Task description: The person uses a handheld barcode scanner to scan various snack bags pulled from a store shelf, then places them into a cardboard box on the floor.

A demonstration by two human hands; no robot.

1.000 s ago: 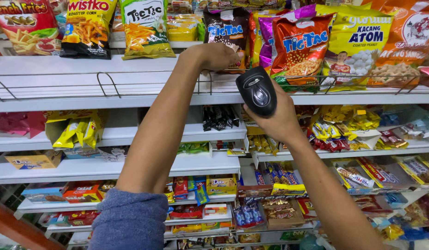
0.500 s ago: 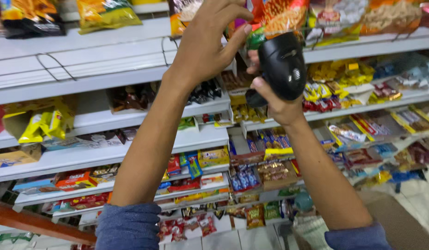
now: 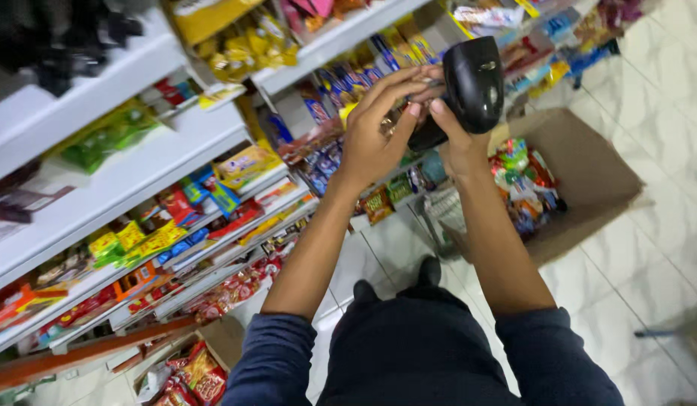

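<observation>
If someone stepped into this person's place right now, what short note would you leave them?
Right hand: gripping a black handheld scanner, held up at chest height.
Left hand: fingers meet the scanner's front edge; something small may be pinched there, too blurred to tell.
Nearby: white shelves of snack packets on the left; an open cardboard box of mixed packets on the tiled floor, right of the feet.
Done: scanner in hand.
Left: the box remains full of packets.

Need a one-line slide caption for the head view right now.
Right hand grips a black handheld scanner; left hand fingers touch it, above an open cardboard box of snack packets.
</observation>
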